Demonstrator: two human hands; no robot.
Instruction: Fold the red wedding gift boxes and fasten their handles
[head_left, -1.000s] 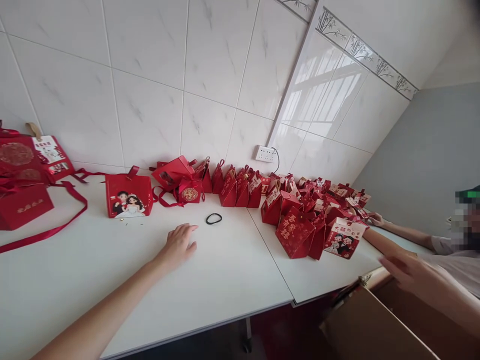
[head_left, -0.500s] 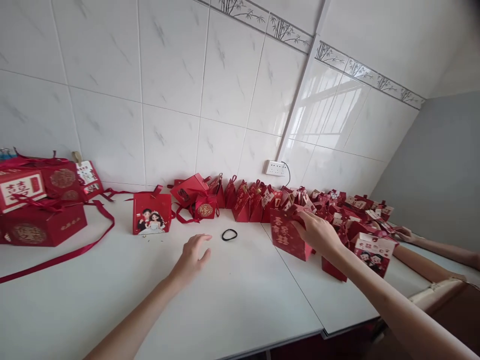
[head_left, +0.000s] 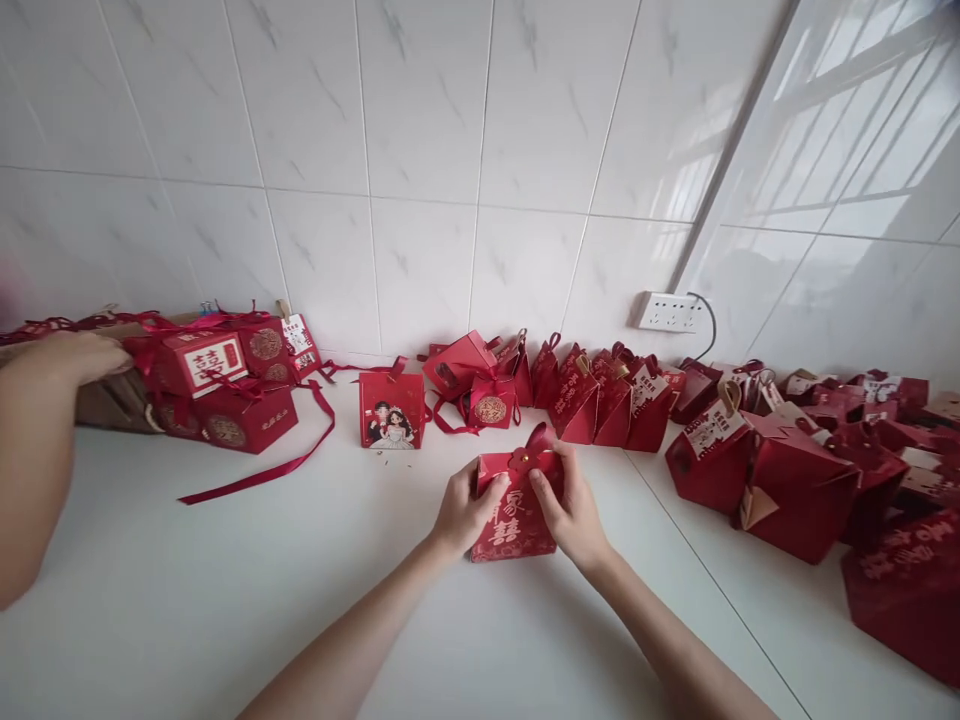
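Observation:
Between my two hands a red gift box [head_left: 517, 525] with pale characters and a ribbon loop at its top stands on the white table. My left hand [head_left: 471, 505] grips its left side, thumb on the front. At its upper right edge, my right hand [head_left: 571, 505] holds on near the ribbon, thumb pressed to the front. Behind it, to the left, is a red box with a couple picture [head_left: 391, 412]. A small red box with a gold emblem [head_left: 491, 405] lies by the wall.
Red boxes stand in a row [head_left: 611, 400] along the wall, with a larger pile [head_left: 802, 480] at right. Stacked hexagonal boxes [head_left: 255, 415] and a trailing ribbon [head_left: 262, 483] are at left. Another person's hand [head_left: 90, 355] reaches in at far left. A power strip [head_left: 667, 312] is on the wall.
The view has turned left. My right hand has brought the box from the right to the middle, and my left hand has closed on it. Another person's arm now shows at far left.

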